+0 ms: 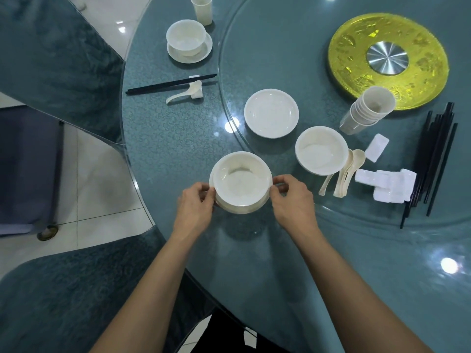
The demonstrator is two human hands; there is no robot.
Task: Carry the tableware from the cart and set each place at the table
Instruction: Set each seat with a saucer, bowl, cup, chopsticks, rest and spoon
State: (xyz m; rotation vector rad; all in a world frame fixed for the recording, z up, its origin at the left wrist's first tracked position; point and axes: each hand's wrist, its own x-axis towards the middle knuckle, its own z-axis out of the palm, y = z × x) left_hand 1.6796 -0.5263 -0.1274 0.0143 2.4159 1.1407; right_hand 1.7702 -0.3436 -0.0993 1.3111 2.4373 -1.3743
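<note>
Left hand and right hand are gripping, with curled fingers, opposite sides of a bowl sitting on a saucer; spoons are lying beyond the right fingers.

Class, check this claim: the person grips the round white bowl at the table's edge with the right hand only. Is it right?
No. The head view shows both hands on the round white bowl: the left hand and the right hand pinch opposite sides.

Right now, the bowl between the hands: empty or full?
Empty. The bowl is upright and its bare white inside shows to the bottom; the left hand and right hand pinch its sides.
</note>
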